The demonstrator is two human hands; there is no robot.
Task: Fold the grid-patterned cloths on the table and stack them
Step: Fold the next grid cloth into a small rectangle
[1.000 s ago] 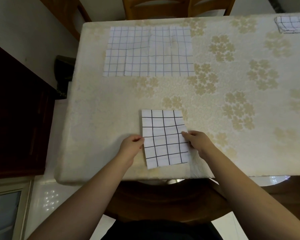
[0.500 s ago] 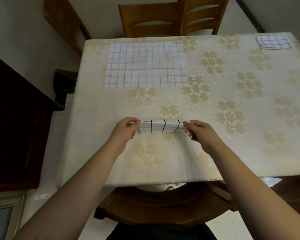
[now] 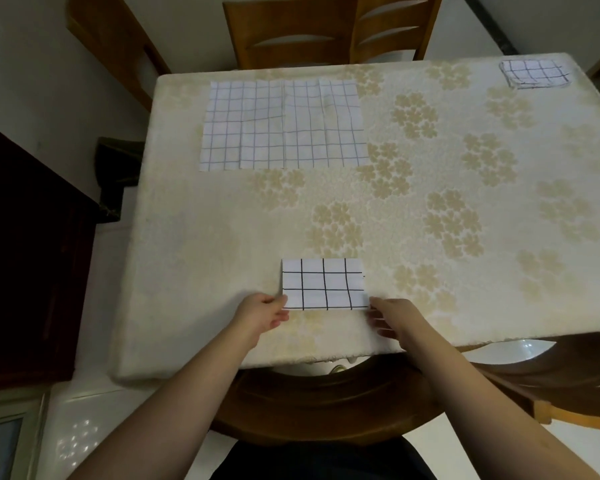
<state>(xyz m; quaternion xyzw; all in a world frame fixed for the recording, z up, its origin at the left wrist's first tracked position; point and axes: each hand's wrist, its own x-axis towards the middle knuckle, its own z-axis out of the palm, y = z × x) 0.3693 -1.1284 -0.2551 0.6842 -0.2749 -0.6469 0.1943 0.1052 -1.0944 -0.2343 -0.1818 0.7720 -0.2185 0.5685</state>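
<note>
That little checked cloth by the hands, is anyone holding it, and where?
Yes. Both hands pinch the folded cloth at its near corners: left hand one corner, right hand the other.

- Both bare forearms reach forward from the bottom of the view, converging slightly.
- The left hand (image 3: 263, 315) lies palm inward, its fingers (image 3: 280, 301) curled and pinched together.
- The right hand (image 3: 394, 318) mirrors it, fingers extended and loosely spread.

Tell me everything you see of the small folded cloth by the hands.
The small folded cloth is white with a bold black grid, folded into a flat rectangle, wider than deep. It lies on the floral tablecloth near the table's front edge. The left hand and right hand touch its two near corners.
</note>
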